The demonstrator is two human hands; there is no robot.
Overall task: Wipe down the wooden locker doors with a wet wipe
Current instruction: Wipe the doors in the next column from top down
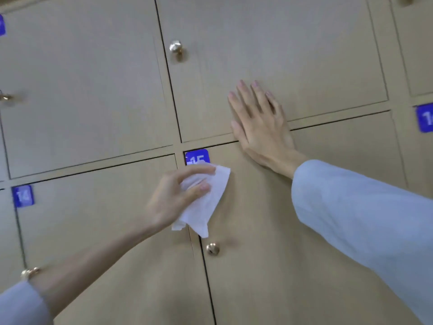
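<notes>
- Wooden locker doors (293, 231) fill the whole view, pale tan panels split by dark seams, with blue number tags and small brass knobs.
- Left hand (173, 195) has its fingers curled round a white wet wipe (206, 202), pinching it between thumb and forefingers against the upper left corner of the door tagged 15 (197, 156); the wipe's top edge covers the bottom of that tag.
- Right hand (260, 125) lies flat with straight fingers, holding nothing, pressed across the seam between door 15 and the door above it (281, 55), as if bracing.
- Wipe, by my reading, is light, limp and damp: it hangs in loose folds below the fingers, so it will bunch or slip unless gripped in a wad near its middle, with a flat pad of it kept on the wood.
- Doors look stiff and smooth; a pushed door may give on its hinges, hence the steadying palm.
- Knob of door 15 (212, 249) sits just below the hanging corner of the wipe and would need wiping round.
- Further out: the upper door's knob (176, 47), door 14's tag (23, 196) on the left, and a partly cut-off tag (425, 118) at the right edge.
- All lockers are closed, so their contents cannot be seen.
- Pale blue sleeves (363, 219) cover both forearms; a gold bracelet (30, 273) circles the left wrist.
</notes>
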